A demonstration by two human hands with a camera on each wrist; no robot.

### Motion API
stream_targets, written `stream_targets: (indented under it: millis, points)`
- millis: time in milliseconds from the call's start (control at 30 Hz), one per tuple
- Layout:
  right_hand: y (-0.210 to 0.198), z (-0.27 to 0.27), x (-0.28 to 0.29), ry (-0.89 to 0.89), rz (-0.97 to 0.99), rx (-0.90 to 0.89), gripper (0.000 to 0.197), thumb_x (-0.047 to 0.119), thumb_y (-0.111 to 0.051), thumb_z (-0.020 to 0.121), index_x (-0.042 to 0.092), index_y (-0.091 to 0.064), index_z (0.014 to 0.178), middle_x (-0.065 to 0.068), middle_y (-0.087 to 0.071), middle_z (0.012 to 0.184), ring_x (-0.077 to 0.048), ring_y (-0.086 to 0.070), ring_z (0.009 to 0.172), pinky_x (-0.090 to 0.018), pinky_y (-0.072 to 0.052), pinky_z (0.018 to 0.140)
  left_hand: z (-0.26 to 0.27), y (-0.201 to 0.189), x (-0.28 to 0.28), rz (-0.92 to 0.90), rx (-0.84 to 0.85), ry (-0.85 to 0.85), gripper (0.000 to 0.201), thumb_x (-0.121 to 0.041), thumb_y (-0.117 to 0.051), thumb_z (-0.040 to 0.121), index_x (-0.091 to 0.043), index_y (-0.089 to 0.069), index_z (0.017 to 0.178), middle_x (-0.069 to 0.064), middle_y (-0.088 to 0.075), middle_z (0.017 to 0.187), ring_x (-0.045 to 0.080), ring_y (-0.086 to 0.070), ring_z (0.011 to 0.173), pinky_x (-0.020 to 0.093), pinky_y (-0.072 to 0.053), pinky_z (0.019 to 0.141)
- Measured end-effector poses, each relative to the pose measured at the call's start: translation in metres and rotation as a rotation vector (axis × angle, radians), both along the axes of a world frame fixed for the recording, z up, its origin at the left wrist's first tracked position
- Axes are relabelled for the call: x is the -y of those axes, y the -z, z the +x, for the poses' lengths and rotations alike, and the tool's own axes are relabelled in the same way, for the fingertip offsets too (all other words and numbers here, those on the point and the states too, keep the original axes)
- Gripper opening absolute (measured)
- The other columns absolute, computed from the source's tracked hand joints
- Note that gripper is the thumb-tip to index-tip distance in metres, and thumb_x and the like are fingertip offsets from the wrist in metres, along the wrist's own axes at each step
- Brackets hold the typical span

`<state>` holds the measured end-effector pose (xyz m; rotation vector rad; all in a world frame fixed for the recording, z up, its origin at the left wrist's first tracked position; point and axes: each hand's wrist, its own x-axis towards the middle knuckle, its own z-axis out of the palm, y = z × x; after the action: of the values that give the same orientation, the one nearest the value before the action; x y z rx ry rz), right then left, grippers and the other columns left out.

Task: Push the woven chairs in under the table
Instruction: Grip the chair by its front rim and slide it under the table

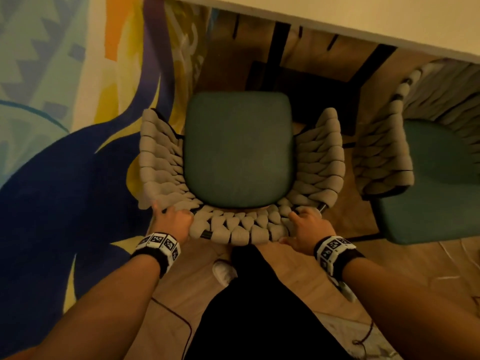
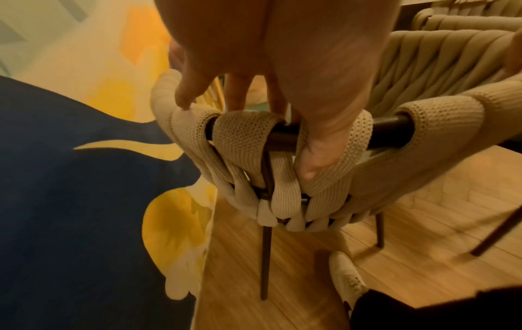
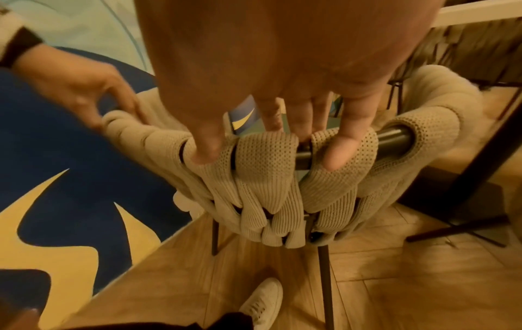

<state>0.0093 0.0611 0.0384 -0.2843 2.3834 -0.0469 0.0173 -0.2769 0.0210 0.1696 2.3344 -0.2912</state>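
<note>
Head view: the woven chair (image 1: 237, 175) with its green seat cushion (image 1: 237, 149) stands mid-frame, its front edge near the white table (image 1: 337, 19) at 12 o'clock, most of the seat out from under it. The left hand (image 1: 172, 219) grips the backrest rim at 7 o'clock of the seat, fingers over the top, thumb behind. The right hand (image 1: 307, 224) grips it likewise at 5 o'clock. A second woven chair (image 1: 426, 152) sits at 3 o'clock, partly under the table. A blue-and-yellow rug (image 1: 65, 152) lies at 9 o'clock.
</note>
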Motion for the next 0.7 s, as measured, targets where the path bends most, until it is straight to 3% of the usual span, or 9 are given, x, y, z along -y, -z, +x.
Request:
stream_targets:
  millis: [100, 300, 433, 700]
  points:
    - [0.004, -0.015, 0.011, 0.061, -0.044, 0.001, 0.068, 0.071, -0.053, 0.078, 0.026, -0.041, 0.128, -0.009, -0.052, 0.123, -0.029, -0.048, 0.117, -0.042, -0.052, 0.082, -0.042, -0.001, 0.017, 0.005, -0.050, 0.007, 0.034, -0.028, -0.057, 0.090, -0.036, -0.058, 0.123, -0.007, -0.053, 0.134, 0.025, -0.042, 0.129, 0.069, -0.020, 0.109]
    - [0.010, -0.051, 0.043, 0.183, -0.108, -0.037, 0.058, 0.063, -0.053, 0.085, 0.023, -0.045, 0.126, -0.009, -0.052, 0.125, -0.027, -0.041, 0.124, -0.039, -0.047, 0.091, -0.117, 0.000, 0.044, -0.063, -0.074, 0.012, 0.049, -0.033, -0.067, 0.084, -0.037, -0.052, 0.131, -0.003, -0.052, 0.136, 0.025, -0.037, 0.133, 0.063, -0.031, 0.107]
    - [0.009, -0.076, 0.054, 0.205, -0.111, -0.074, 0.059, 0.061, -0.051, 0.087, 0.020, -0.045, 0.128, -0.009, -0.053, 0.128, -0.026, -0.035, 0.129, -0.038, -0.044, 0.096, -0.150, -0.007, 0.048, -0.085, -0.088, 0.054, 0.045, -0.029, -0.066, 0.086, -0.032, -0.051, 0.129, 0.002, -0.055, 0.130, 0.025, -0.043, 0.129, 0.057, -0.034, 0.107]
    - [0.016, -0.110, 0.068, 0.258, -0.107, -0.103, 0.057, 0.061, -0.054, 0.086, 0.022, -0.042, 0.126, -0.007, -0.054, 0.125, -0.025, -0.039, 0.124, -0.040, -0.047, 0.091, -0.189, -0.013, 0.058, -0.079, -0.120, 0.113, 0.027, -0.028, -0.059, 0.088, -0.026, -0.059, 0.115, 0.005, -0.060, 0.119, 0.026, -0.050, 0.118, 0.049, -0.039, 0.104]
